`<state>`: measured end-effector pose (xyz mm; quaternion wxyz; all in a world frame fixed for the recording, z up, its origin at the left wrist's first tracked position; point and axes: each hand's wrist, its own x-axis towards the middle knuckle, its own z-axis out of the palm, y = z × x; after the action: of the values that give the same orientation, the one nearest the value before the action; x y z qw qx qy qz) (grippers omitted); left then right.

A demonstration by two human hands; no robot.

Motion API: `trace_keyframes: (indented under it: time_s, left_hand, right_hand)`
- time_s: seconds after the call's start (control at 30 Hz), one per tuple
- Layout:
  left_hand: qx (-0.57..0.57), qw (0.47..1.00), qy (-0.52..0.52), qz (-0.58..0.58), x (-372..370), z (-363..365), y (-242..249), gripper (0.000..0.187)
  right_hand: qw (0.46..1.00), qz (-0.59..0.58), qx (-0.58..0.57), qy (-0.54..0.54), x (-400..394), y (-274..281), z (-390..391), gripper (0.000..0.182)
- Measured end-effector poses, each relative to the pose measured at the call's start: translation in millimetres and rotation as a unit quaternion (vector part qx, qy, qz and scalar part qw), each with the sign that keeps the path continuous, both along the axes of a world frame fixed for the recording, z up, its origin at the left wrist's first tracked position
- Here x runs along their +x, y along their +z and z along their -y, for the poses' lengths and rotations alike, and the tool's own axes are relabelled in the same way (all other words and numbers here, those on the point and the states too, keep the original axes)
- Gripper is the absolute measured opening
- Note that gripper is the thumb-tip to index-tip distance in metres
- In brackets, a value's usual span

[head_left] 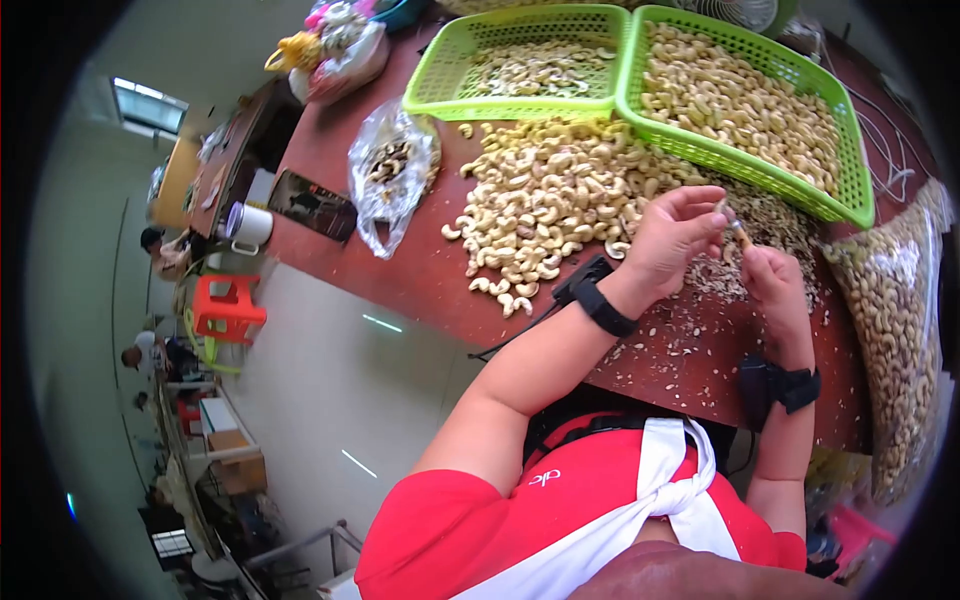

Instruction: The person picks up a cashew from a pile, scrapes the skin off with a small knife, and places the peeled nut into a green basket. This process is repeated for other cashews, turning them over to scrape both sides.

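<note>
"Red-brown tabletop (430,275): what occupies its middle?"

"A loose heap of pale cashews (545,200), before a left green basket (510,108) and a right green basket (800,192), both containing more. Brown flakes (790,232) cover the surface to the heap's right."

"And the hands?"

"The left hand (675,235), at the heap's right edge, has thumb and fingers narrowed on a small brown-and-pale piece (740,236). The right hand (778,285), just beside it, pinches toward the piece's lower end, though I cannot tell whether it grips."

"Is the piece a nut or a tool?"

"Too small to tell; it lies above the flakes, between both hands."
</note>
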<state>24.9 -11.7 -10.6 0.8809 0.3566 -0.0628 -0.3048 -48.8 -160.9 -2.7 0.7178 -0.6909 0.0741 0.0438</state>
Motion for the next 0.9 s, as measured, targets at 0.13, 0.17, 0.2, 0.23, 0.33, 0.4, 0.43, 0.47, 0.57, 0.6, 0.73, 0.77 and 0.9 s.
trace_keyframes:
  time_s: [0.13,0.17,0.2,0.23,0.33,0.4,0.43,0.47,0.57,0.6,0.73,0.77,0.9]
  left_hand:
    - [-0.006,1.0,-0.015,0.005,1,-4,6,0.03]
    - [-0.013,0.999,-0.03,0.005,1,-5,6,0.03]
    - [-0.014,1.0,-0.027,0.004,2,-5,5,0.03]
    - [-0.017,0.999,-0.039,0.012,3,-5,2,0.031]
    - [-0.018,0.998,-0.051,0.021,3,-7,2,0.032]
    - [-0.017,0.998,-0.058,0.021,3,-6,3,0.034]
    - [-0.016,0.998,-0.061,0.025,4,-6,1,0.035]
    - [-0.017,0.997,-0.068,0.028,5,-5,-1,0.035]
    - [-0.007,0.998,-0.061,0.022,4,-5,5,0.036]
    - [0.002,0.998,-0.058,0.02,4,-4,6,0.037]
    - [0.004,0.998,-0.054,0.019,4,-3,4,0.036]
    - [0.007,0.998,-0.052,0.017,3,-4,5,0.034]
    - [-0.006,0.999,-0.049,0.021,4,-3,5,0.031]
  right_hand:
    - [1.0,-0.008,0.002,0.01,0,0,-1,0.031]
    - [1.0,-0.012,-0.001,0.003,-1,1,-1,0.031]
    - [1.0,-0.016,-0.003,-0.005,-1,1,-2,0.032]
    - [1.0,-0.018,-0.003,-0.003,-1,2,-2,0.032]
    - [1.0,-0.03,0.003,-0.009,-1,3,-4,0.031]
    - [1.0,-0.014,-0.011,-0.008,-1,2,-2,0.031]
    - [1.0,-0.011,-0.026,-0.006,-1,4,-2,0.03]
    - [0.998,0.01,-0.055,0.004,-1,6,-3,0.03]
    - [0.998,0.011,-0.061,-0.004,-1,5,-3,0.032]
    - [0.998,0.016,-0.054,0.004,-1,6,-2,0.032]
    - [0.999,-0.017,-0.029,0.013,-2,9,0,0.034]
    - [0.999,-0.013,-0.044,0.012,-2,10,0,0.035]
    - [0.997,-0.004,-0.078,0.014,-2,7,1,0.036]
